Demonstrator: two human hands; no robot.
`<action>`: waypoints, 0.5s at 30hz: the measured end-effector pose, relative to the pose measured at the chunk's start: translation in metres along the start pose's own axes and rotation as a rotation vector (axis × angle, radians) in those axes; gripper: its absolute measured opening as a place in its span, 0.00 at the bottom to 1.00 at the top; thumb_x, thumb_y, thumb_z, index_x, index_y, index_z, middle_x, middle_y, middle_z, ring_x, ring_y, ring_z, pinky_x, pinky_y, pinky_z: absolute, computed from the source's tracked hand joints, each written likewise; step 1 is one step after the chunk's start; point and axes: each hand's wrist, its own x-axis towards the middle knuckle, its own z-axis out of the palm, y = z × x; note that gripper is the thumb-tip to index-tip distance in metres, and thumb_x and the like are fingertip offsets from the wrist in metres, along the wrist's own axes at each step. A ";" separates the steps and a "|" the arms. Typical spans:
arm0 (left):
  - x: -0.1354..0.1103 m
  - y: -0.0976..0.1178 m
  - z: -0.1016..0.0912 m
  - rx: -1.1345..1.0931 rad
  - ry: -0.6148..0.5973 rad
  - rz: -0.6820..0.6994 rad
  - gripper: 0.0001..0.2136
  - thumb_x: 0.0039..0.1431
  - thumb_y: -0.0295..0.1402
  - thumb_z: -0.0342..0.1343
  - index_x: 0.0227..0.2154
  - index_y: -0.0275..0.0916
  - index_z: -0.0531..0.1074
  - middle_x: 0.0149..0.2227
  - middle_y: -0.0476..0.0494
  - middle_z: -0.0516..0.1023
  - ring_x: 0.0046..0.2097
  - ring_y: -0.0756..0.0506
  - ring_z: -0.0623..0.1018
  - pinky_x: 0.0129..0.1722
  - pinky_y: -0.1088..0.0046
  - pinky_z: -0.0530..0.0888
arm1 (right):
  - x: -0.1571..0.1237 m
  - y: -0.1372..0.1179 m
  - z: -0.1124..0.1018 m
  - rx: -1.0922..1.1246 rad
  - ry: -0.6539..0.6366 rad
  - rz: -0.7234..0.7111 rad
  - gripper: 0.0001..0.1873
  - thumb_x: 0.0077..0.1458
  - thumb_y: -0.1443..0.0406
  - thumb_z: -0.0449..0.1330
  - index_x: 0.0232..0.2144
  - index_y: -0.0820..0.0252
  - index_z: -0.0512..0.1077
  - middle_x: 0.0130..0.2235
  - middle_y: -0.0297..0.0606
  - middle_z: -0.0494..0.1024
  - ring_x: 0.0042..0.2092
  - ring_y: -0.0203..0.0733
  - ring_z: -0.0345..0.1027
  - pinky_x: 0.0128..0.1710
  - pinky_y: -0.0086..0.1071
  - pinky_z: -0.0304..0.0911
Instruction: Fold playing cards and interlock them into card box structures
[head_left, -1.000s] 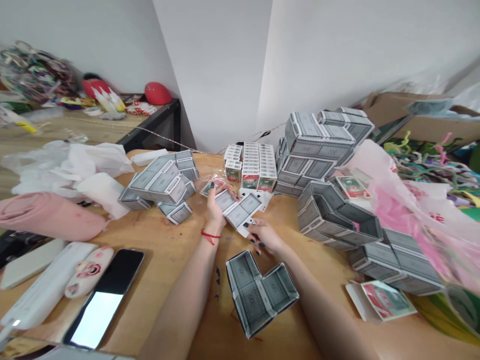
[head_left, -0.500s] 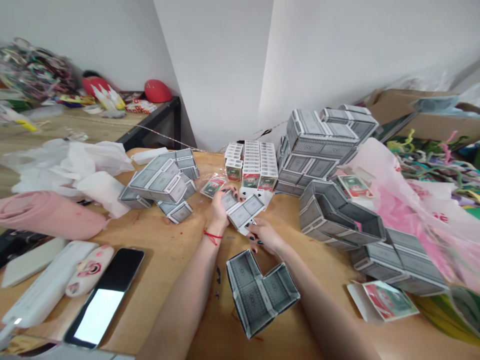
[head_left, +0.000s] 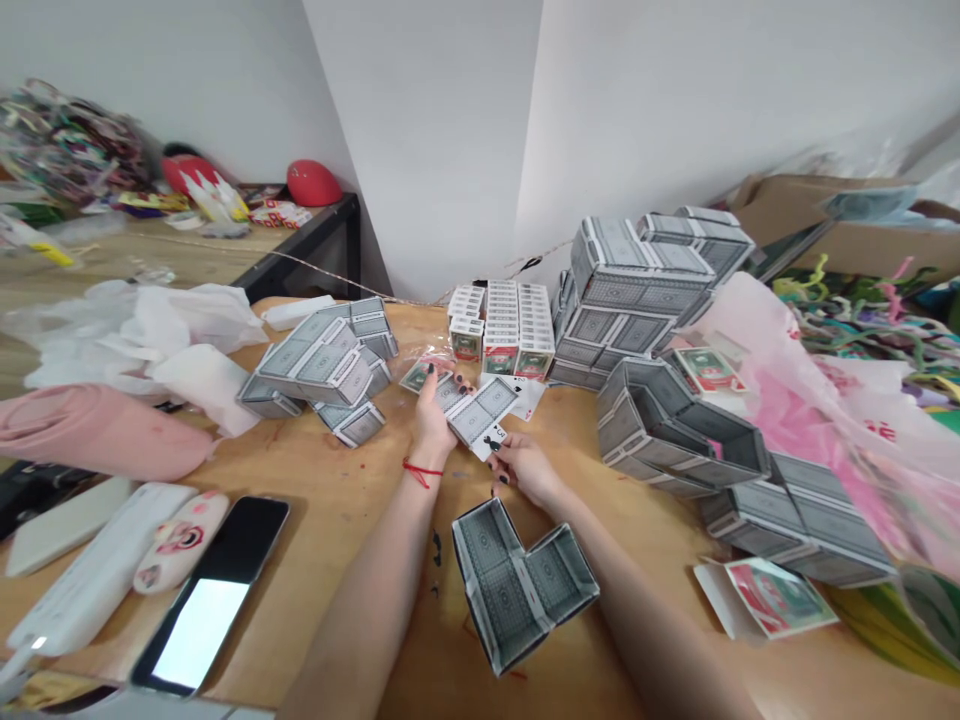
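Observation:
Both my hands hold playing cards over a wooden table [head_left: 337, 500]. My left hand [head_left: 433, 415], a red string on its wrist, grips a small fanned stack of grey-backed cards [head_left: 480, 410]. My right hand [head_left: 521, 467] pinches the lower corner of a card from that stack, its face partly showing. Just in front of my forearms stands an L-shaped structure of grey cards [head_left: 517, 585]. A few loose cards [head_left: 529, 395] lie beyond the stack.
Larger card structures stand at the left [head_left: 322, 365] and right [head_left: 675, 420]. Rows of boxed decks [head_left: 502, 335] sit at the back. A phone [head_left: 202, 600], white cases, pink cloth [head_left: 97, 430] and plastic bags lie left; a pink bag [head_left: 810, 420] and flattened card box [head_left: 772, 598] lie right.
My hands and the fanned cards shifted slightly left and nearer to me. My right hand now pinches a card's corner with its face showing.

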 end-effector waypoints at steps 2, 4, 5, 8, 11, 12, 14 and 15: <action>-0.001 -0.002 0.002 -0.024 0.012 -0.004 0.07 0.55 0.33 0.47 0.25 0.37 0.65 0.21 0.50 0.66 0.22 0.53 0.68 0.30 0.74 0.68 | 0.001 0.002 -0.001 -0.041 0.004 -0.014 0.09 0.35 0.64 0.58 0.12 0.60 0.61 0.12 0.26 0.62 0.12 0.26 0.47 0.11 0.27 0.58; -0.001 -0.003 0.003 -0.036 0.015 -0.021 0.07 0.55 0.32 0.47 0.24 0.37 0.63 0.20 0.50 0.65 0.21 0.53 0.67 0.29 0.75 0.68 | 0.001 0.003 -0.002 -0.071 0.012 -0.016 0.08 0.35 0.65 0.56 0.11 0.59 0.60 0.11 0.26 0.60 0.11 0.27 0.47 0.10 0.26 0.56; -0.002 -0.004 0.002 -0.038 0.013 -0.024 0.07 0.55 0.32 0.46 0.24 0.37 0.63 0.20 0.50 0.65 0.22 0.53 0.67 0.28 0.75 0.67 | 0.002 0.003 -0.003 -0.082 0.016 -0.015 0.08 0.35 0.65 0.56 0.12 0.59 0.60 0.10 0.26 0.59 0.11 0.28 0.47 0.10 0.26 0.56; -0.002 -0.004 0.002 -0.042 -0.011 -0.027 0.06 0.55 0.32 0.46 0.25 0.37 0.62 0.21 0.50 0.64 0.22 0.53 0.66 0.26 0.76 0.66 | 0.002 0.003 -0.004 -0.101 0.018 -0.010 0.09 0.35 0.65 0.55 0.11 0.59 0.59 0.10 0.26 0.58 0.11 0.28 0.47 0.10 0.26 0.56; -0.003 -0.003 0.003 -0.029 -0.029 -0.031 0.06 0.55 0.32 0.46 0.26 0.37 0.62 0.21 0.50 0.64 0.22 0.53 0.66 0.26 0.76 0.65 | 0.002 0.003 -0.004 -0.099 0.020 -0.005 0.08 0.34 0.65 0.56 0.11 0.59 0.59 0.11 0.26 0.59 0.11 0.27 0.48 0.09 0.25 0.55; -0.004 -0.003 0.003 -0.020 -0.028 -0.030 0.05 0.55 0.32 0.47 0.26 0.37 0.62 0.21 0.50 0.64 0.22 0.53 0.66 0.26 0.76 0.65 | 0.001 0.003 -0.004 -0.089 0.020 -0.004 0.08 0.34 0.65 0.56 0.11 0.59 0.59 0.11 0.26 0.60 0.11 0.27 0.47 0.10 0.26 0.55; -0.004 -0.003 0.004 -0.008 -0.028 -0.024 0.05 0.55 0.32 0.47 0.26 0.37 0.63 0.21 0.50 0.64 0.22 0.53 0.66 0.26 0.76 0.65 | 0.001 0.004 -0.004 -0.076 0.018 -0.002 0.08 0.34 0.66 0.56 0.12 0.59 0.59 0.12 0.25 0.60 0.11 0.26 0.46 0.11 0.26 0.57; -0.004 -0.003 0.004 -0.007 -0.034 -0.023 0.05 0.55 0.32 0.47 0.26 0.37 0.63 0.21 0.50 0.64 0.22 0.53 0.66 0.26 0.76 0.65 | 0.001 0.004 -0.004 -0.074 0.017 -0.001 0.08 0.34 0.66 0.56 0.12 0.59 0.59 0.12 0.25 0.60 0.11 0.26 0.45 0.11 0.26 0.57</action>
